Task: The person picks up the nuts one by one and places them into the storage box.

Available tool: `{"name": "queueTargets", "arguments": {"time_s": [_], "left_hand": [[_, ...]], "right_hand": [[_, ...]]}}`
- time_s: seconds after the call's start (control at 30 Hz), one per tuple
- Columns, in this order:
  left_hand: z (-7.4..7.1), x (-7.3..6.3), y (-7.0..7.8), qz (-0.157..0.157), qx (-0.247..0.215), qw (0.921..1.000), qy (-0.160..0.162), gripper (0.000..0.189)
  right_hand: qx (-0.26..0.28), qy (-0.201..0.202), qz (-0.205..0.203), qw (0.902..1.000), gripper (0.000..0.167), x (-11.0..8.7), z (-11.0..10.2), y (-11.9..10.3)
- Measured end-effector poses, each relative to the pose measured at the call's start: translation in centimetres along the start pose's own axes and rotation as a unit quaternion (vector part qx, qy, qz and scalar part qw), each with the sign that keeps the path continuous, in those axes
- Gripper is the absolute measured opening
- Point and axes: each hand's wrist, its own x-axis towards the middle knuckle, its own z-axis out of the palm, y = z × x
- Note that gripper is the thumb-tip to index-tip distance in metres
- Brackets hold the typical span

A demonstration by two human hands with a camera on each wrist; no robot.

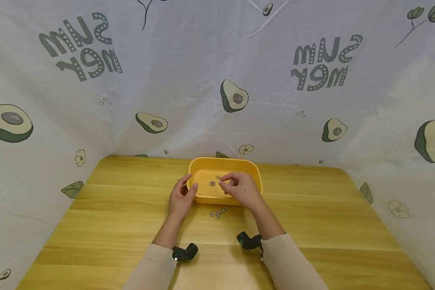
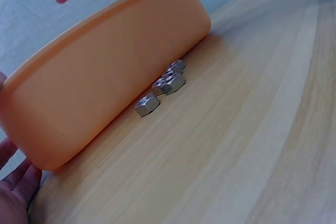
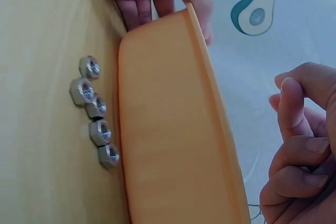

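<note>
A yellow plastic tray [image 1: 203, 198] sits on the table. My left hand [image 1: 182, 199] grips its left end, thumb over the rim and fingers against the outer wall. Above the tray's inside is my right hand [image 1: 242, 189], thumb and index fingertips slightly apart with nothing visible between them; the other fingers are curled in the right wrist view. One hex nut [image 1: 212, 183] lies in the tray, and a second nut [image 1: 218, 177] shows beside the right index fingertip. Several more metal nuts [image 3: 97, 106] form a loose cluster on the table along the tray's near wall.
The wooden table [image 1: 130, 225] carries the tray near its back edge. A white cloth [image 1: 188, 80] printed with avocados hangs behind and at both sides. Each wrist wears a black camera [image 1: 185, 252].
</note>
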Motion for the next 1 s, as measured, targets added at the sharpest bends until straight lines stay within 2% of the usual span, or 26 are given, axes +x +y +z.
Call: {"name": "queueTargets", "arguments": {"time_s": [0.3, 0.53, 0.67, 0.87, 1.0], "left_hand": [[-0.1, 0.0, -0.2, 0.003, 0.000, 1.0000, 0.002, 0.048], [-0.1, 0.0, -0.3, 0.003, 0.004, 1.0000, 0.004, 0.047], [-0.1, -0.1, -0.2, 0.000, 0.006, 1.0000, 0.004, 0.048], [-0.1, -0.1, 0.0, 0.001, 0.004, 1.0000, 0.000, 0.049], [-0.1, 0.0, -0.1, -0.001, 0.005, 1.0000, -0.003, 0.049]], "right_hand": [[-0.007, 0.005, 0.020, 0.9998, 0.011, -2.7, 0.2, 1.0], [-0.013, 0.003, 0.025, 0.9996, 0.006, -4.0, 0.7, 2.3], [-0.017, -0.011, 0.032, 0.9993, 0.005, -4.5, 0.9, 3.1], [-0.077, -0.061, 0.031, 0.9947, 0.012, -4.8, 1.0, 4.2], [-0.117, -0.074, 0.015, 0.9903, 0.020, -4.7, 1.1, 4.9]]}}
